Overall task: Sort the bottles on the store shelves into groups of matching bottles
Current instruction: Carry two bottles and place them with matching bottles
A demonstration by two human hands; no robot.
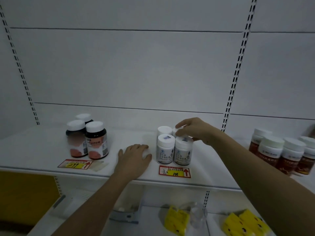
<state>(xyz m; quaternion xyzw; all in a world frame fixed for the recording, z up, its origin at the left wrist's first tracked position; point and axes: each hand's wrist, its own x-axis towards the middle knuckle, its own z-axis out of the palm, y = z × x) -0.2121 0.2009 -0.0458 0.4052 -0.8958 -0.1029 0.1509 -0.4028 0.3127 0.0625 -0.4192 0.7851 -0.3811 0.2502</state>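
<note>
My right hand point(194, 129) pinches the cap of a back white bottle point(177, 130) on the shelf point(133, 135); my left hand point(134, 157) lies flat, holding nothing. Price tags point(174, 171) read "108" and "299".

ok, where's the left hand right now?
Head view: left hand rests flat on the shelf, between the dark bottles and the white bottles.

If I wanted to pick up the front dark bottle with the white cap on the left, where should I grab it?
Probably by the white cap of the dark bottle, coming from above or the front. It stands upright, two like bottles crowd its back and left, and the cap rises clear of them. The open right side would also allow a grip round the body.
</note>
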